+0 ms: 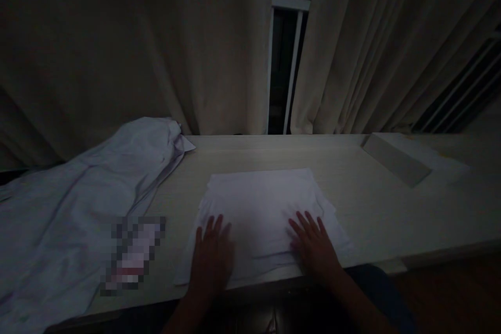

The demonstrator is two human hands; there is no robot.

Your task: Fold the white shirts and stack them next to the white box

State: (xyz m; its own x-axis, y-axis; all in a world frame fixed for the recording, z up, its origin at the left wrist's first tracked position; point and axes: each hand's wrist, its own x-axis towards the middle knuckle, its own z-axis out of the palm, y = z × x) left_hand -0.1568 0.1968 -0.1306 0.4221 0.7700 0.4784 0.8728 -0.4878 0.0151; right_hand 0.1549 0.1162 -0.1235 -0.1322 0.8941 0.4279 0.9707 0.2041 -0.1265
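Note:
A folded white cloth (260, 203), perhaps a garment, lies flat on the pale table in front of me. On its near left part rests my left hand (211, 253), fingers stretched out and palm down, a little blurred. My right hand (311, 242) lies on the near right part with its fingers spread. Neither hand grips anything. Layered edges show along the cloth's left and right sides, and a crease runs near its front edge between the hands.
A heap of white fabric (86, 203) covers the table's left side. Beside it lies a pixelated flat item (136, 253). A white box (397, 159) stands at the back right of the table (376, 203). Beige curtains (219, 52) hang behind, parted at a dark window (284, 62).

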